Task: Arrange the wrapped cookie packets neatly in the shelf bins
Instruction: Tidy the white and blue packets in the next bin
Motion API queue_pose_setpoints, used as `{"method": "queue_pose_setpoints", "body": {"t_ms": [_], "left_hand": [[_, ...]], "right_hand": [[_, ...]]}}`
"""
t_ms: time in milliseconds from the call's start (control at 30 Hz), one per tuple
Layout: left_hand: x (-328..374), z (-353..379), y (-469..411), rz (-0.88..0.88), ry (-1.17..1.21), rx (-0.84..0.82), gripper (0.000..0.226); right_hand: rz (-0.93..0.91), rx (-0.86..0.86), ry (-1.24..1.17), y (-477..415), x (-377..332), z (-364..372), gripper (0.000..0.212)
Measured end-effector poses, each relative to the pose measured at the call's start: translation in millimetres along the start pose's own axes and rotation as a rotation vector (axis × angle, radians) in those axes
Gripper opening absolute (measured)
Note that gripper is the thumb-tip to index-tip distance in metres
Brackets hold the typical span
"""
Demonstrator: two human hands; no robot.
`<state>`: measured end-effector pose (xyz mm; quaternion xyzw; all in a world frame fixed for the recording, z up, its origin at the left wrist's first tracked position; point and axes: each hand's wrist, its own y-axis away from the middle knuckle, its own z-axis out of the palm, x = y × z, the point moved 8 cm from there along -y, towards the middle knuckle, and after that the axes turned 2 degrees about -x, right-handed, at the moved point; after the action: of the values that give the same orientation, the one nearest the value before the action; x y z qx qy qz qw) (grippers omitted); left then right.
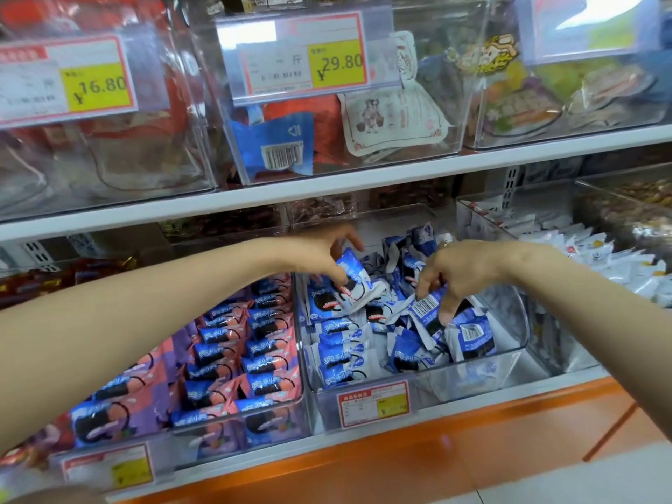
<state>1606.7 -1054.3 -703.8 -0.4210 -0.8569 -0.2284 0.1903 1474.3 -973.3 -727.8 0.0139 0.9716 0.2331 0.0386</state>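
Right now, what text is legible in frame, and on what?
"¥16.80": left price tag.
"¥29.80": middle price tag.
"奥利奥": cookie packets.
Lower bin tags, barcodes, other small print: too blurred to read.

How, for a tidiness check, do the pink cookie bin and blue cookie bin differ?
The pink cookie bin holds straight rows; the blue cookie bin is mostly jumbled, barcodes showing. The left hand and right hand grip packets in the blue, not the pink. Both are clear.
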Motion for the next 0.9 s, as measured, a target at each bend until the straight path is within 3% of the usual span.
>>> {"method": "queue_pose_setpoints", "body": {"t_ms": [67,167,233,333,433,567,667,800,900], "left_hand": [[-1,10,-1,0.011,-0.128,-0.050,0.040],[-5,21,-2,-0.013,-0.353,-0.067,0.025],[-4,24,-2,-0.009,-0.450,-0.061,0.024],[1,21,-4,0.012,-0.479,-0.047,0.025],[0,18,-8,0.003,-0.428,-0.016,0.025],[-6,24,-4,-0.038,-0.764,-0.016,0.021],[-7,24,-1,-0.063,-0.864,-0.004,0.020],[-9,23,0,-0.084,-0.891,-0.031,0.013],[-8,23,2,-0.092,-0.878,-0.067,0.023]], "right_hand": [[0.053,0.047,0.156,-1,-5,1,0.056],[-0.014,0.170,0.058,4,-9,-10,0.035],[-0.085,0.297,-0.095,13,-7,-25,0.024],[-0.134,0.507,-0.334,25,4,-41,0.027],[-0.211,0.489,-0.744,26,10,-30,0.025],[-0.230,0.471,-1.040,31,18,-15,0.004],[-0.202,0.593,-1.059,37,26,-12,0.007],[-0.239,0.661,-1.107,45,24,-7,0.043],[-0.251,0.689,-1.087,50,20,-7,0.062]]}}
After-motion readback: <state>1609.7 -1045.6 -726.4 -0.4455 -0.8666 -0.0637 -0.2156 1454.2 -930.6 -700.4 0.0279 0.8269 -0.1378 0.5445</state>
